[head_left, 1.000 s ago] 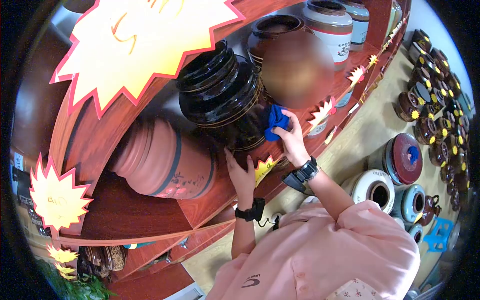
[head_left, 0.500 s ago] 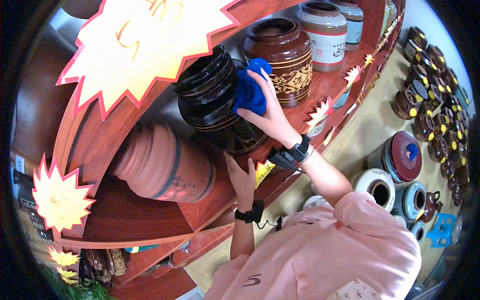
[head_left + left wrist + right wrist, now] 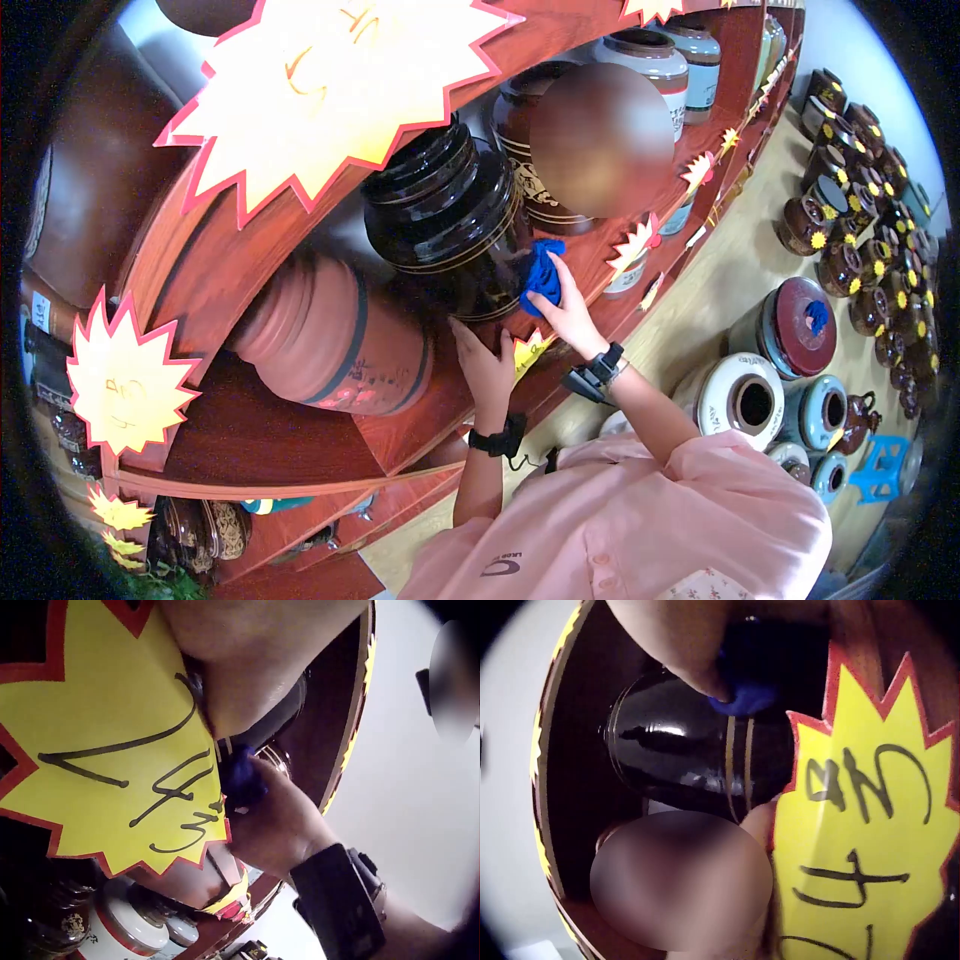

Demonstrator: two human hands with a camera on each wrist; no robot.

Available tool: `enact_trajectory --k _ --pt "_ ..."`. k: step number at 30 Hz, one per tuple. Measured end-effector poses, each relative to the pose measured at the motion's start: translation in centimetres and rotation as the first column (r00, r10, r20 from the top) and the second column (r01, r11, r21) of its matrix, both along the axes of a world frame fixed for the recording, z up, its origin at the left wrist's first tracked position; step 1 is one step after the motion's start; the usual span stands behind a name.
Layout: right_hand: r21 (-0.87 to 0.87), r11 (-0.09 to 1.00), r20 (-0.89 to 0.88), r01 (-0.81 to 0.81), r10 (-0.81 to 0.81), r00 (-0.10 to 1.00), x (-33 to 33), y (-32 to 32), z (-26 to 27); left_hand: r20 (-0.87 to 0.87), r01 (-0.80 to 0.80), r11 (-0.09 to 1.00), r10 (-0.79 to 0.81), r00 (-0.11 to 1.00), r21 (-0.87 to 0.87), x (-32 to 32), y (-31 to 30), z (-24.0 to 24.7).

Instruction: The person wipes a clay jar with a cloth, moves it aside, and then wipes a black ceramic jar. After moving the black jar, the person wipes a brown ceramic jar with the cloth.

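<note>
A glossy black jar (image 3: 450, 225) with thin gold lines stands on the wooden shelf in the head view. Against its lower right side, my right hand (image 3: 575, 318) holds a bunched blue cloth (image 3: 541, 280), thumb and fingers curled on it. My left hand (image 3: 486, 372) has its fingers extended, the tips right at the jar's base. In the right wrist view the blue cloth (image 3: 746, 699) lies over the jar (image 3: 682, 750) near its gold lines. The left wrist view shows the right hand (image 3: 277, 817) beyond a yellow price tag (image 3: 112, 750).
A pinkish-brown jar (image 3: 320, 345) stands left of the black one. On the right are a brown jar (image 3: 515, 130), partly blurred, and a white-and-grey jar (image 3: 650, 62). Starburst price tags (image 3: 632, 250) line the shelf edge. More jars (image 3: 738, 400) stand on the floor near a blue stool (image 3: 880, 470).
The right hand carried the cloth up to the black jar's shoulder, then back down to its lower side. The left hand stayed at the jar's base.
</note>
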State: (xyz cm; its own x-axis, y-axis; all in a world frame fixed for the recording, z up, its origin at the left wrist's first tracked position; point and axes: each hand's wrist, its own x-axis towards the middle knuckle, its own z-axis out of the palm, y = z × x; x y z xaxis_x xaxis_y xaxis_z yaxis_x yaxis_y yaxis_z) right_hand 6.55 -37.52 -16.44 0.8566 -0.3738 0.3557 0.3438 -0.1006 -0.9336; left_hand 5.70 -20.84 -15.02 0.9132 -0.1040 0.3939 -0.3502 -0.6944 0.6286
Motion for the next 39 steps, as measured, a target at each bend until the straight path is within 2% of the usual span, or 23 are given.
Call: enact_trajectory --k 1,4,5,8,12,14,15,17,18,20,22,24,27,30,31,32,34,36,38,39 --pt "-0.068 0.997 0.012 0.03 -0.029 0.999 0.4 0.0 -0.7 0.002 0.003 1.0 -0.003 1.0 0.001 0.0 0.1 -0.1" --pt "0.021 0.999 0.004 -0.031 0.031 1.0 0.0 -0.1 -0.1 -0.01 0.013 1.0 -0.013 1.0 -0.024 0.0 0.1 0.0" --pt "0.004 1.0 0.013 -0.019 0.019 1.0 0.2 -0.1 0.1 -0.011 0.014 0.999 -0.014 1.0 -0.029 0.0 0.1 0.0" --pt "0.093 0.995 0.002 -0.03 0.03 1.0 -0.3 -0.3 0.3 -0.007 0.022 0.999 -0.022 1.0 -0.036 0.0 0.3 -0.1" --pt "0.299 0.951 -0.047 0.078 -0.067 0.997 -1.0 -1.4 1.7 0.003 0.041 0.997 -0.041 0.999 -0.063 -0.1 0.2 0.5" --pt "0.277 0.951 -0.025 0.139 -0.138 0.99 -2.4 -3.2 3.1 -0.006 0.029 0.998 -0.029 1.0 -0.057 -0.2 0.2 0.5" --pt "0.205 0.944 -0.001 0.259 -0.264 0.964 -2.4 -4.8 2.9 -0.003 0.027 0.998 -0.028 1.0 -0.055 -0.2 0.2 0.5" --pt "0.233 0.887 0.072 0.398 -0.424 0.903 -2.3 -8.1 3.5 -0.004 0.018 0.998 -0.019 1.0 -0.053 -0.3 0.1 0.5" --pt "0.33 0.85 0.104 0.411 -0.466 0.879 -3.0 -9.1 6.5 -0.006 0.011 0.999 -0.011 1.0 -0.052 -0.4 0.1 0.5" --pt "0.31 0.725 0.142 0.615 -0.675 0.724 -1.8 -12.0 9.5 0.026 0.01 0.999 -0.009 1.0 -0.042 -0.2 0.1 0.1" --pt "0.32 0.689 0.297 0.65 -0.725 0.622 1.2 -16.2 10.1 0.039 0.005 1.0 -0.004 0.999 -0.026 0.0 0.1 -0.1" --pt "-0.054 0.785 0.138 0.617 -0.606 0.783 1.8 -18.7 12.1 0.033 -0.006 1.0 0.006 0.999 -0.007 -0.1 0.1 -0.1" --pt "-0.385 0.735 -0.009 0.558 -0.607 0.794 3.3 -22.2 9.8 0.062 0.039 0.997 -0.035 0.997 -0.067 0.2 0.2 0.0" --pt "-0.505 0.409 0.342 0.76 -0.714 0.611 4.1 -24.2 6.5 0.041 0.013 0.999 -0.011 0.999 -0.051 -0.1 0.1 0.4" --pt "-0.277 0.635 0.313 0.721 -0.649 0.693 3.8 -23.7 5.8 0.065 0.018 0.999 -0.016 0.998 -0.037 0.0 0.1 0.2" --pt "-0.022 0.796 0.309 0.604 -0.569 0.762 2.0 -21.1 6.6 0.053 0.011 0.999 -0.009 0.999 -0.041 -0.1 0.0 0.3" --pt "0.055 0.83 0.236 0.555 -0.551 0.8 -1.0 -16.0 7.2 0.028 0.005 0.999 -0.004 1.0 -0.045 -0.2 0.0 0.4" --pt "-0.006 0.877 0.241 0.481 -0.466 0.851 -2.3 -13.3 6.0 0.037 0.003 0.999 -0.002 0.999 -0.041 -0.1 0.0 0.1" --pt "-0.011 0.932 0.162 0.363 -0.357 0.92 -3.3 -10.2 4.9 0.038 0.004 0.999 -0.003 0.999 -0.046 -0.2 0.1 0.0" --pt "-0.158 0.926 0.154 0.342 -0.319 0.935 -3.8 -8.8 4.2 0.038 0.007 0.999 -0.005 0.999 -0.053 -0.2 0.1 0.2"
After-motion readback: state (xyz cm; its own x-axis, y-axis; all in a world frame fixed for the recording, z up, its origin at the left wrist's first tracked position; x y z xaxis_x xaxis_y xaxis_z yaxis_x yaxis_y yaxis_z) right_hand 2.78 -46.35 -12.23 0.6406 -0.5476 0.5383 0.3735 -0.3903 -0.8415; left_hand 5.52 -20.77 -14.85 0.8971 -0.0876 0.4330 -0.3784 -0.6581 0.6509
